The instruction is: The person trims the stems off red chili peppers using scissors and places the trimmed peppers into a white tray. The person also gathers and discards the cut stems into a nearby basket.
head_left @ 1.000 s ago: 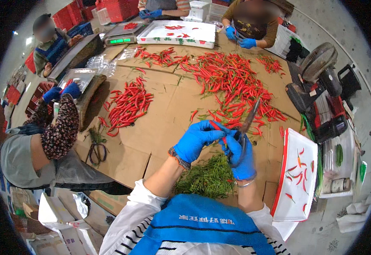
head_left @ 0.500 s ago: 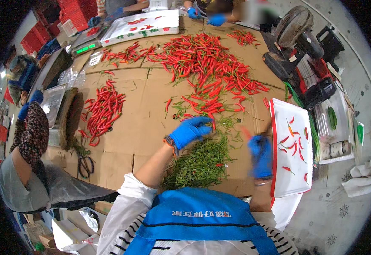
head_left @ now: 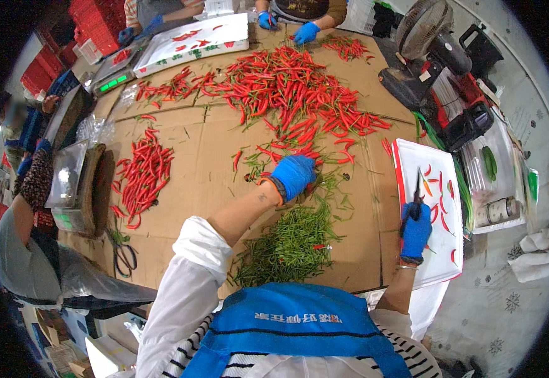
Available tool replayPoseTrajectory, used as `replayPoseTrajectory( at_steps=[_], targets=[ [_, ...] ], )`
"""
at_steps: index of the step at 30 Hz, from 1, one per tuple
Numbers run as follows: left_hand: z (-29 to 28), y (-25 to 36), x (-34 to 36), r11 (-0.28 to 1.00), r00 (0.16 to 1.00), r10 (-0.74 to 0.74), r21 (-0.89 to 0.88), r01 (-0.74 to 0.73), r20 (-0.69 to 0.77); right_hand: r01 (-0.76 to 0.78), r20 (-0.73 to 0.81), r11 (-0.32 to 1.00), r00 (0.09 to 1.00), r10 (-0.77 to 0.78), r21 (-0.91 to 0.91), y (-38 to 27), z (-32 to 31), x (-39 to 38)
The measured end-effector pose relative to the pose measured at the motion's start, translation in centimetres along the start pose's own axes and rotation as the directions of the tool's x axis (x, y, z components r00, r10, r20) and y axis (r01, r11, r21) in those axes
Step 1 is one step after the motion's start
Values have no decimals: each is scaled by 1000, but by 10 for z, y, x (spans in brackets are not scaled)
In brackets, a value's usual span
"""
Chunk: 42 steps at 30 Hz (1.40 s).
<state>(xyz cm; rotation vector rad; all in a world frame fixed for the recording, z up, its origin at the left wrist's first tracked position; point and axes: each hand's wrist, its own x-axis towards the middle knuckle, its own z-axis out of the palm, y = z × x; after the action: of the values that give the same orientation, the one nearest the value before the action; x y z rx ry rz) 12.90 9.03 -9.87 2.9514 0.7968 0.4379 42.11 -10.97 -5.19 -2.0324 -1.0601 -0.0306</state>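
My left hand [head_left: 294,175], in a blue glove, is at the near edge of the big heap of red chili peppers [head_left: 287,88]. Its fingers curl downward, and what they hold is hidden beneath them. Just below it lies a pile of cut green stems [head_left: 284,249]. My right hand [head_left: 416,233], also gloved in blue, is closed around dark scissors [head_left: 418,189], blades pointing away from me. It hovers over or rests on a white tray with a red rim [head_left: 399,179], where several loose red chilies [head_left: 443,205] lie.
A second pile of chilies [head_left: 143,173] lies at left, near black-handled scissors [head_left: 125,258] and a scale [head_left: 73,183]. Across the table, gloved co-workers' hands [head_left: 306,33] handle chilies beside another white tray [head_left: 192,44]. A fan [head_left: 422,28] stands at far right.
My right hand has moved right and away from me, from beside the tray to over it. My left hand has shifted slightly farther away, its fingers now more curled.
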Motion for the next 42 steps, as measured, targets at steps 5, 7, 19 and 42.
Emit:
replayPoseTrajectory(
  at_steps=[5,7,19,42],
  targets=[
    [-6,-7,5,995,1000,20,-96,-21,-10,56,109,994,992,-66,90,-35,23,-12],
    [-27,-13,1,982,993,-49,-186,27,-110,87,139,989,985,-103,116,-30,36,-16],
    [-57,-76,-17,910,873,-408,195,365,268,-37,332,987,943,-19,159,-26,66,-35],
    [-142,12,-61,498,751,-658,-717,487,54,208,488,927,801,-345,313,-165,78,-40]
  ],
)
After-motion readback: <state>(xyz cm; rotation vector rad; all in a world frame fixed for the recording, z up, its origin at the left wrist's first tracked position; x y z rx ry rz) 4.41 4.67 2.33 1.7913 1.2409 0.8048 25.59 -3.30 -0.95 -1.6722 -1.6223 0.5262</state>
